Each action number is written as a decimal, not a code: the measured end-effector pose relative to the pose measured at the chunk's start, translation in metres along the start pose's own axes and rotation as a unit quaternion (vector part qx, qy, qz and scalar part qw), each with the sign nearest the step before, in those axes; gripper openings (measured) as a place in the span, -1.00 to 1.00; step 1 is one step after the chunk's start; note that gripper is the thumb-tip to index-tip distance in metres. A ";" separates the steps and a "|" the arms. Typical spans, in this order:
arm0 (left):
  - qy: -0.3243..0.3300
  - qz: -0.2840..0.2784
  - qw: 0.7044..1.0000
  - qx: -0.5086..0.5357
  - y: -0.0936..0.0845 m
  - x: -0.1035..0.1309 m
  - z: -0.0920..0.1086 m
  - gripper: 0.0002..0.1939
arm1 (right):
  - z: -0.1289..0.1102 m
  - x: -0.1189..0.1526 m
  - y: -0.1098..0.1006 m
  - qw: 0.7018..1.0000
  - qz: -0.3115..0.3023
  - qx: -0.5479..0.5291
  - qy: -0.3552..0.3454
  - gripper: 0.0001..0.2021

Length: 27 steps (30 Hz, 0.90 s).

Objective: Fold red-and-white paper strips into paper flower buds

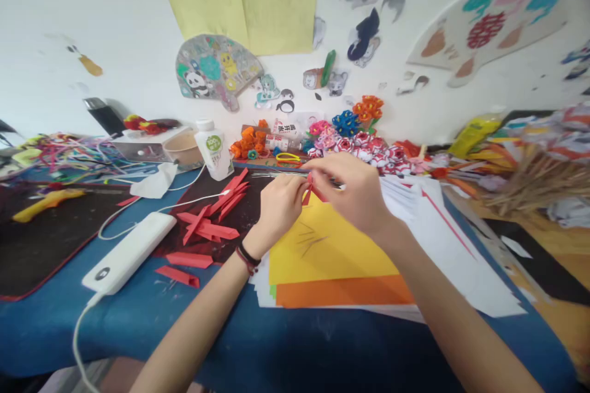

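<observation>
My left hand (pixel 282 204) and my right hand (pixel 353 193) meet above a stack of paper, fingers pinched together. Between them is a small red paper piece (pixel 307 198), partly hidden by the fingers. Beneath lie a yellow sheet (pixel 332 252) with a few thin dark strands on it, an orange sheet (pixel 341 292) and white sheets (pixel 442 245). Several folded red paper strips (pixel 212 230) are scattered to the left of my left hand.
A white power bank (pixel 129 253) with a cable lies at the left. Behind stand a white bottle (pixel 214 150) and several paper flowers (pixel 345 124). A yellow hot-glue gun (pixel 48 204) rests on the dark mat (pixel 41 252). Brown sticks (pixel 525 178) are at the right.
</observation>
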<state>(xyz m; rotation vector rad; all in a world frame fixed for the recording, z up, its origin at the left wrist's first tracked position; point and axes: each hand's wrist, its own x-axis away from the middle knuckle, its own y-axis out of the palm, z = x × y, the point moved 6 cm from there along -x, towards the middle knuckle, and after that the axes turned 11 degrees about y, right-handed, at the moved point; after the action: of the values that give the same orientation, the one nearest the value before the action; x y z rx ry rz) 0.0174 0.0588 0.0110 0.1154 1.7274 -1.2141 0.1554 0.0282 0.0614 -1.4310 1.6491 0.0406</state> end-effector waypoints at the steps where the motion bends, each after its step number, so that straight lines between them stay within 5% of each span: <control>1: 0.002 0.012 1.000 -0.015 -0.001 -0.004 -0.001 -0.77 | 0.025 -0.003 -0.005 0.998 0.056 0.007 0.040 -0.83; 4: 0.037 0.030 0.997 -0.054 0.000 -0.010 0.004 -0.80 | 0.092 0.002 0.010 0.991 0.011 -0.020 0.135 -0.75; 7: 0.070 0.030 0.995 -0.059 0.008 -0.009 0.013 -0.78 | 0.117 0.017 0.021 0.988 -0.018 -0.067 0.141 -0.73; 11: 0.096 0.048 0.994 -0.012 0.017 0.001 0.022 -0.83 | 0.101 0.029 0.021 0.999 -0.035 0.012 0.036 -0.88; 16: 0.097 0.084 0.991 0.041 0.013 0.012 0.024 -0.88 | 0.088 0.036 0.019 0.997 -0.021 0.078 -0.009 -0.92; 23: 0.122 -0.112 0.985 0.053 0.029 0.014 0.023 -0.80 | 0.086 0.042 0.021 0.990 0.002 0.110 -0.088 -0.86; 27: 0.156 -0.118 0.980 0.029 0.030 0.010 0.023 -0.82 | 0.087 0.045 0.026 0.986 -0.020 0.130 -0.104 -0.84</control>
<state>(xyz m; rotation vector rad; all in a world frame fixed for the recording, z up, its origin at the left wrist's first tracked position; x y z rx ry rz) 0.0439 0.0520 -0.0165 0.1444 2.0222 -1.4826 0.1912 0.0512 -0.0311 -1.2169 1.3989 -0.0459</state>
